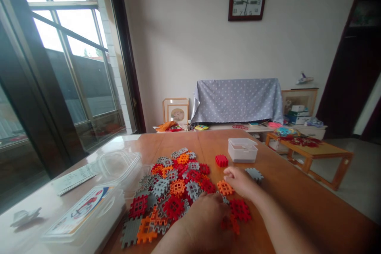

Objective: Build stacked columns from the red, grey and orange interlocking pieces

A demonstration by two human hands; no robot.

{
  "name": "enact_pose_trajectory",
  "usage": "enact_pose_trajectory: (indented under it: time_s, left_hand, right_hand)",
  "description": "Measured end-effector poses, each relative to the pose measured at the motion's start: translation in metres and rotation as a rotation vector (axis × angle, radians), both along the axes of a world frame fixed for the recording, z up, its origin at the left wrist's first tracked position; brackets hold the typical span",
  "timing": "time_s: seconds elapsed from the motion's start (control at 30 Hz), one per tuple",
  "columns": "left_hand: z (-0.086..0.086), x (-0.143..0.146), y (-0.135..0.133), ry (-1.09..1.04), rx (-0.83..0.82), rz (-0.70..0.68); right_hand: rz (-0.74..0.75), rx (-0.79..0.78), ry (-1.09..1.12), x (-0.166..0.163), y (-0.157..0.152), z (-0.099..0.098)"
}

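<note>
Two hands over one table (297, 206). Left hand (208, 216): 1, back up, at the pile's near right edge; fingers mostly hidden, can't tell whether they're spread or pinching anything. Right hand (239, 180): 1, fingers curled, right at the edge of 1 orange plate (225, 187); can't tell if it's pinching it or just beside it. Main pile (174, 206) of notched plates in red, orange and gray sits mid-table, left of the hands; overlapped too much for an exact count. Around the hands, apart from the main heap: 1 red plate (240, 209) between the forearms, 1 gray plate (254, 174) just beyond the right wrist, 1 thick red block (222, 160) farther back, stack or closed cube, can't tell. White box (242, 154): 1, small, right of the block. Left side of table: 1 labeled container (86, 214), 1 clear plastic piece (119, 166) behind it, tub or lid unclear, 1 crumpled wrapper (26, 216), printed paper (74, 177), sheet count unclear. Background: 1 wall clock (248, 1), 1 low side table (318, 150).
</note>
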State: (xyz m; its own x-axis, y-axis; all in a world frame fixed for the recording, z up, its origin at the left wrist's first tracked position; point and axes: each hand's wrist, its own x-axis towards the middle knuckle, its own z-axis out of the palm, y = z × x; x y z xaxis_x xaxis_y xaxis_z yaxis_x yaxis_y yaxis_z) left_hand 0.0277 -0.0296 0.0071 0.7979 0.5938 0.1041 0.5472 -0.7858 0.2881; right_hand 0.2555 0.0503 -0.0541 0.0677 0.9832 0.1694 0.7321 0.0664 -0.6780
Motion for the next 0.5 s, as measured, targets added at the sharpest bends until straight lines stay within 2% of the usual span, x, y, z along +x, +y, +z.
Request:
enact_pose_trajectory:
  time_s: [0.17, 0.27, 0.33, 0.4, 0.5]
  left_hand:
    - [0.004, -0.003, 0.005, -0.124, -0.06, 0.048]
    - [0.005, -0.004, 0.014, -0.38, -0.164, 0.163]
    - [0.004, -0.005, 0.021, -0.637, -0.317, 0.287]
    - [0.002, -0.005, 0.028, -0.896, -0.54, 0.398]
    - [0.001, -0.007, 0.034, -1.191, -0.864, 0.502]
  right_hand:
    - [-0.035, 0.089, 0.056, -0.001, 0.0, 0.008]
    - [-0.036, 0.152, 0.093, -0.006, -0.006, 0.019]
    - [-0.02, 0.211, 0.16, -0.012, -0.012, 0.029]
    - [0.021, 0.255, 0.256, -0.02, -0.021, 0.04]
    - [0.087, 0.287, 0.338, -0.033, -0.034, 0.053]
